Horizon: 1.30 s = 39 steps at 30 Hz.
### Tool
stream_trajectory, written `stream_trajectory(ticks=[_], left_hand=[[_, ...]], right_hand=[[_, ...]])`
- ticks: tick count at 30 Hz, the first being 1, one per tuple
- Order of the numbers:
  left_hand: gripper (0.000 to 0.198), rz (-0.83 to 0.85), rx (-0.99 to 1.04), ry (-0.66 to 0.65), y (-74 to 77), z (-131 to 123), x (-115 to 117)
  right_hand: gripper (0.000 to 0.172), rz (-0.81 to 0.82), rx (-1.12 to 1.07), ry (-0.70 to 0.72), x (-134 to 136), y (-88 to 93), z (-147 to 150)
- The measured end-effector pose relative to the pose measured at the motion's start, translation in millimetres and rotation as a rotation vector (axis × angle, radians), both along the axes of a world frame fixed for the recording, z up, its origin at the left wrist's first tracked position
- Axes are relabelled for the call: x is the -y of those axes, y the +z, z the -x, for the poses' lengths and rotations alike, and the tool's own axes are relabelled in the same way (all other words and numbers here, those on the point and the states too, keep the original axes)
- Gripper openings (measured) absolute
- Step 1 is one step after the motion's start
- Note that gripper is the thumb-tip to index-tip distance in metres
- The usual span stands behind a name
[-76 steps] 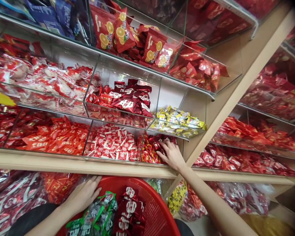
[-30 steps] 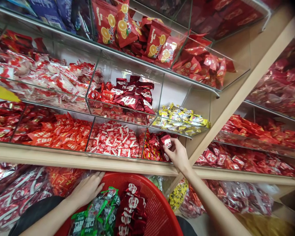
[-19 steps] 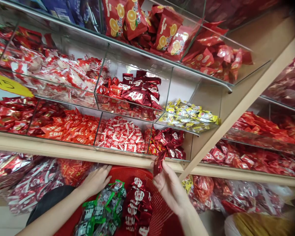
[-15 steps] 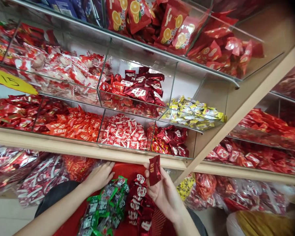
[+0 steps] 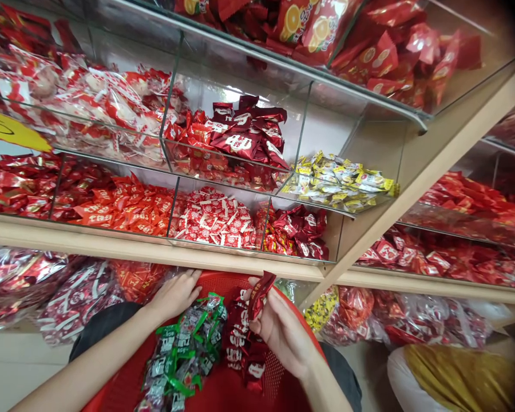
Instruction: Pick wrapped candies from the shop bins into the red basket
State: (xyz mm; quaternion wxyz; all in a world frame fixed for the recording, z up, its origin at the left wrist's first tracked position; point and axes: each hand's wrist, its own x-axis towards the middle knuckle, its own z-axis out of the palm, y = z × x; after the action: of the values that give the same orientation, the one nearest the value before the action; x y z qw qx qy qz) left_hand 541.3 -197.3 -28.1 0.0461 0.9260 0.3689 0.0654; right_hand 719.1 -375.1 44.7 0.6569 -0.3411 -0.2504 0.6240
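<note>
My right hand pinches a small dark red candy packet just above the red plastic basket. My left hand rests on the basket's far rim, fingers curled over it. Inside the basket lie a pile of green-and-clear wrapped candies and a pile of dark red packets. Right above, the bin of dark red packets sits at the right end of the lowest glass shelf.
Glass bins hold red-and-white candies, orange-red packets and yellow packets. A wooden shelf edge runs across. Large bagged candy lies below, and a yellow-brown bag sits low right.
My right hand took a dark red packet from the lower right bin and brought it down over the basket. My left hand stayed on the rim. The view tilted downward.
</note>
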Motion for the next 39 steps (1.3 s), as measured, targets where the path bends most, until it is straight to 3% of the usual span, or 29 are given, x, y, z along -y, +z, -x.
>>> stream_trajectory(ticks=[9, 15, 20, 23, 27, 31, 35, 39], left_hand=[[0.045, -0.01, -0.007, -0.009, -3.8, 0.5, -2.2], [0.046, 0.014, 0.025, 0.001, -3.5, 0.4, -2.3], [0.043, -0.059, 0.041, 0.007, -1.7, -2.3, 1.9], [0.04, -0.082, 0.124, -0.102, 5.2, -5.3, 6.2], [0.033, 0.023, 0.308, -0.33, 21.1, -9.0, 16.7], [0.026, 0.293, 0.412, -0.511, 34.2, -11.8, 31.9], [0.013, 0.382, 0.402, -0.504, 34.4, -14.2, 37.1], [0.017, 0.417, 0.399, -0.475, 29.1, -16.4, 31.9]], right_hand=[[0.014, -0.002, -0.037, -0.043, -1.4, -7.1, -0.8], [0.019, 0.033, -0.049, -0.056, -1.5, -8.2, -0.4], [0.024, 0.135, -0.048, -0.084, -5.3, -15.8, 0.2], [0.029, 0.208, -0.033, -0.097, -9.6, -22.9, 2.7], [0.032, 0.246, -0.025, -0.082, -16.3, -33.7, 8.8], [0.034, 0.304, -0.039, -0.078, -23.2, -45.6, 16.7], [0.035, 0.312, -0.063, -0.056, -28.7, -54.4, 23.0], [0.036, 0.296, -0.088, -0.046, -29.3, -55.9, 23.0]])
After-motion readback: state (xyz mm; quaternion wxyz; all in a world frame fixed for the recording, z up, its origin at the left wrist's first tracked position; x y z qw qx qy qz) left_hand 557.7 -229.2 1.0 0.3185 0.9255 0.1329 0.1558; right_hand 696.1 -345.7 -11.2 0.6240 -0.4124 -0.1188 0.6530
